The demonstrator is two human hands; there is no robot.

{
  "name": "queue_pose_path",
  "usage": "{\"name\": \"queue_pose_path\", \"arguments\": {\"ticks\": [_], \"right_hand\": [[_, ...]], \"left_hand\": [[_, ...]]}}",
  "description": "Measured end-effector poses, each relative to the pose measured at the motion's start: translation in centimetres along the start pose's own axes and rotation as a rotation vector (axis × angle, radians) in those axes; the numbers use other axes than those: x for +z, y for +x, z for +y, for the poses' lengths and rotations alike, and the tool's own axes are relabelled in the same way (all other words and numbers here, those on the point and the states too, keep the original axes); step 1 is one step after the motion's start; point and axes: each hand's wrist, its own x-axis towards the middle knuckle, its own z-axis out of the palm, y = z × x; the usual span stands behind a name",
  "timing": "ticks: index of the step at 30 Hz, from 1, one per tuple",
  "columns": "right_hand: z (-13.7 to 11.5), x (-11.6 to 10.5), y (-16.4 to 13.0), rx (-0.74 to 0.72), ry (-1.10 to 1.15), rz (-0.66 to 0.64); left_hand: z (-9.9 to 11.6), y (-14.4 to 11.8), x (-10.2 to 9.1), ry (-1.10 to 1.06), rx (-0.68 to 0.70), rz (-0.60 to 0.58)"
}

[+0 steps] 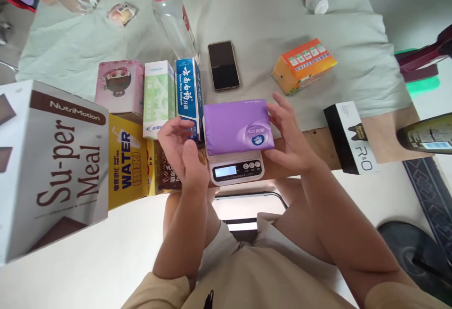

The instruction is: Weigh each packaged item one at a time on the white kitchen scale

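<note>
With the purple pack (pixel 236 127) as the centre of the clock and 12 pointing away from the person, the pack lies on a white kitchen scale (pixel 240 176), whose lit display (pixel 225 171) shows between 6 and 7 o'clock, its reading too washed out to make out. The right hand (pixel 290 134) is at 3 o'clock, thumb and fingers spread loosely around the pack's near edge without a closed grip; whether the fingertips touch the pack cannot be told. The left hand (pixel 186 156) is at 8 o'clock, apart from the pack, half open with fingers gently bent and nothing in it, partly covering a brown packet (pixel 168 177). At 10 o'clock, close to the pack, is a blue toothpaste box (pixel 188 93); beyond it, between 9 and 10, come a green-and-white box (pixel 159 94) and then a pink box (pixel 118 85). A yellow box (pixel 129 160) sits past the left hand, between 8 and 9, next to a large white carton (pixel 67 153). A glass bottle (pixel 173 21) is at 11, a dark-screened phone (pixel 223 65) between 11 and 12, an orange box (pixel 305 66) between 1 and 2, and a black-and-white box (pixel 351 137) well out at 3.
</note>
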Motion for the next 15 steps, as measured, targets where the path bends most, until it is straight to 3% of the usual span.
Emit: {"name": "queue_pose_path", "arguments": {"ticks": [6,15], "right_hand": [[0.5,-0.3,-1.0,0.069,0.148,0.087],[-0.9,-0.2,-0.9,0.097,0.138,0.059]], "left_hand": [[0.0,0.0,0.0,0.012,0.043,0.021],[-0.4,-0.5,-0.2,-0.049,0.069,-0.071]]}}
